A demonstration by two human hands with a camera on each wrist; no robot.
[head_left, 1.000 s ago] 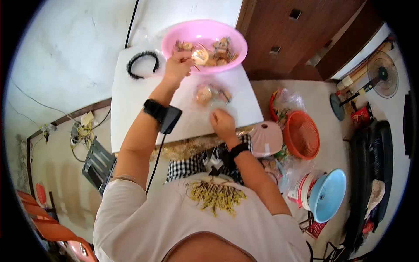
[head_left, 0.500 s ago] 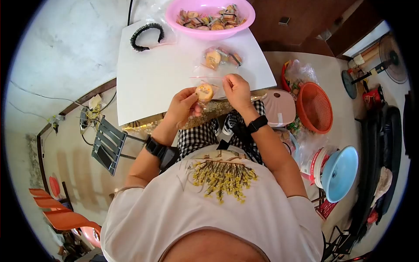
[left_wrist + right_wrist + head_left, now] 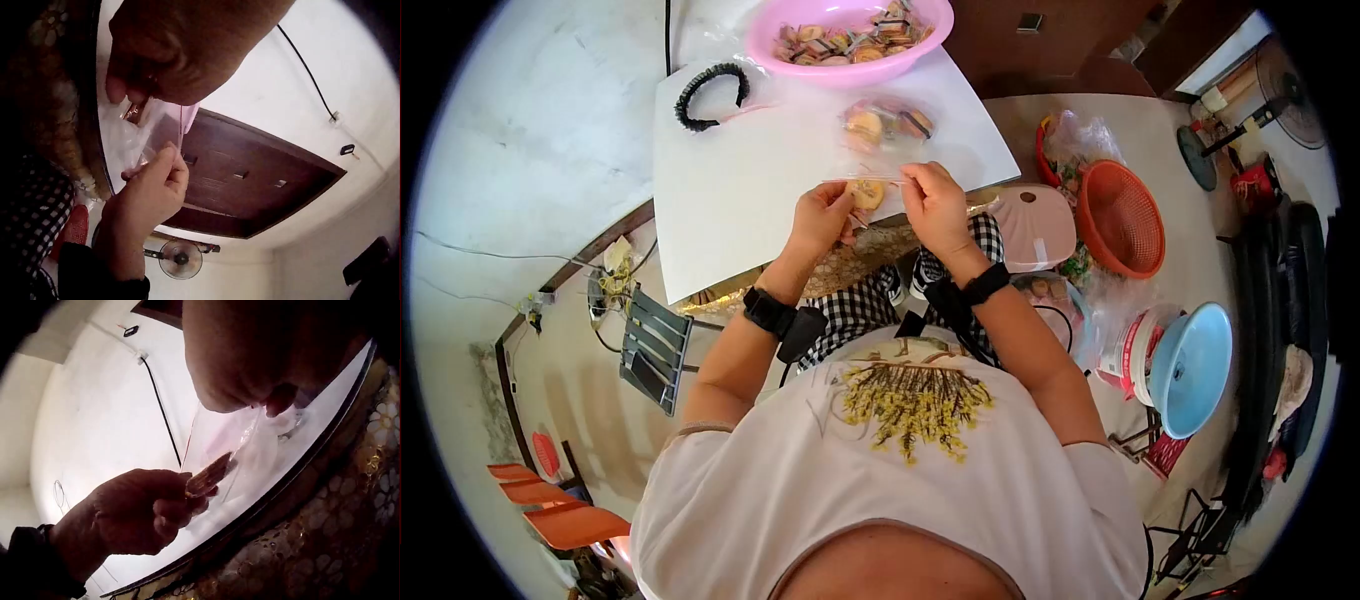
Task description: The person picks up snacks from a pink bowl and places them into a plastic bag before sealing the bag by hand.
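A round, yellowish wrapped biscuit point(image 3: 868, 192) is pinched between thumb and fingers of my left hand point(image 3: 820, 218), just at the mouth of a clear plastic zip bag point(image 3: 890, 150). My right hand point(image 3: 938, 205) pinches the bag's near edge, close to the table's front. Several wrapped biscuits point(image 3: 865, 126) lie in the far end of the bag, on the white table point(image 3: 740, 190). In the right wrist view the biscuit point(image 3: 209, 476) shows edge-on against the bag's stretched opening. The left wrist view has the right fingertips on the bag's film; the left hand hides most of the biscuit there.
A pink basin point(image 3: 775, 62) with many wrapped biscuits stands at the back of the table. Left of it lies a black headband point(image 3: 683, 102). Right of the table are a pink stool point(image 3: 1035, 235), an orange basket point(image 3: 1090, 225) and a blue basin point(image 3: 1200, 350).
My left hand has come back from the pink basin with a biscuit and moved up to the bag's mouth. The right hand, earlier resting near the bag, now pinches its edge.
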